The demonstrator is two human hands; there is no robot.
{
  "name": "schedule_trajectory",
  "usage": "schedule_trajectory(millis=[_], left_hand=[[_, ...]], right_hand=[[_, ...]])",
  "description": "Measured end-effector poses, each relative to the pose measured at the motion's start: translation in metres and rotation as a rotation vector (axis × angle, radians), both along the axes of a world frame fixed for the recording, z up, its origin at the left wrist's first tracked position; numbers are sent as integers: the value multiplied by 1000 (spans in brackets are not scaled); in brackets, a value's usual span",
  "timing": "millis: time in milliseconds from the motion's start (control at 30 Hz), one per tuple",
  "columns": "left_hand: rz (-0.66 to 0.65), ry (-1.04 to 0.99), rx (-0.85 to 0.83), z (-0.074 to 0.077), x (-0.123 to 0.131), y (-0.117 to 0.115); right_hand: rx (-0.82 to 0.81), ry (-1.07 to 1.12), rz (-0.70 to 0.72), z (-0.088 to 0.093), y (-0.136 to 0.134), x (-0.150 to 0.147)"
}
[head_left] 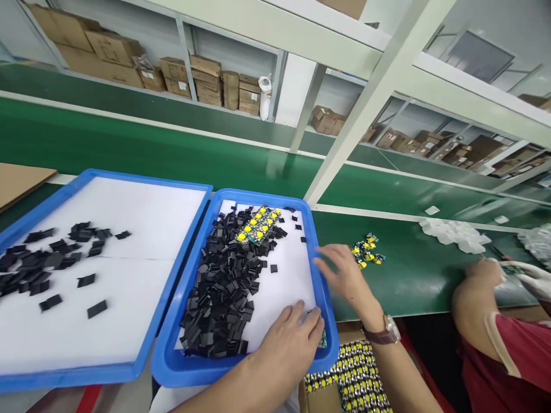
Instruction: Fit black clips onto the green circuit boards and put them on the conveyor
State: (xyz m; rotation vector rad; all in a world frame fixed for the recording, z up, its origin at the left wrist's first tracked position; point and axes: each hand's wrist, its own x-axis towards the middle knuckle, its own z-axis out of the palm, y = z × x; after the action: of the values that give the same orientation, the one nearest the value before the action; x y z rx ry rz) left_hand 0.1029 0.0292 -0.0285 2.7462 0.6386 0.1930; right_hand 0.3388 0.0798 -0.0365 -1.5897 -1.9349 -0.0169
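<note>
My left hand [289,339] lies in the near right corner of a blue tray [202,367], its fingers curled on a small green circuit board [322,339] against the rim. A heap of black square pieces [224,287] fills the tray's left half. On top of the heap sits a panel of boards with yellow parts [259,225]. My right hand [340,272], with a watch [388,331] on its wrist, hovers over the tray's right rim with fingers spread, holding nothing.
A second blue tray [64,189] at left holds scattered black pieces [38,258]. Small yellow boards [367,250] lie on the green belt [408,275]. A box of boards [355,378] stands below. A co-worker's arm [477,304] works at right beside white pieces [451,234].
</note>
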Motion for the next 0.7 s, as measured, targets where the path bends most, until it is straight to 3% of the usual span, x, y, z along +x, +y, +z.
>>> schedule_trajectory(millis=[133, 233, 367, 533, 633, 700], left_hand=[[51, 12, -25, 9, -3, 5], [61, -8, -14, 14, -12, 9], [30, -55, 4, 10, -11, 8], [89, -16, -74, 10, -4, 3], [175, -55, -124, 17, -23, 5], [288, -225, -265, 20, -45, 9]], right_hand=[[-189, 25, 463, 17, 18, -65], [-227, 41, 577, 22, 34, -90], [-236, 35, 557, 22, 39, -95], [-258, 95, 457, 30, 22, -81], [-217, 230, 333, 41, -3, -70], [-169, 381, 218, 46, -25, -67]])
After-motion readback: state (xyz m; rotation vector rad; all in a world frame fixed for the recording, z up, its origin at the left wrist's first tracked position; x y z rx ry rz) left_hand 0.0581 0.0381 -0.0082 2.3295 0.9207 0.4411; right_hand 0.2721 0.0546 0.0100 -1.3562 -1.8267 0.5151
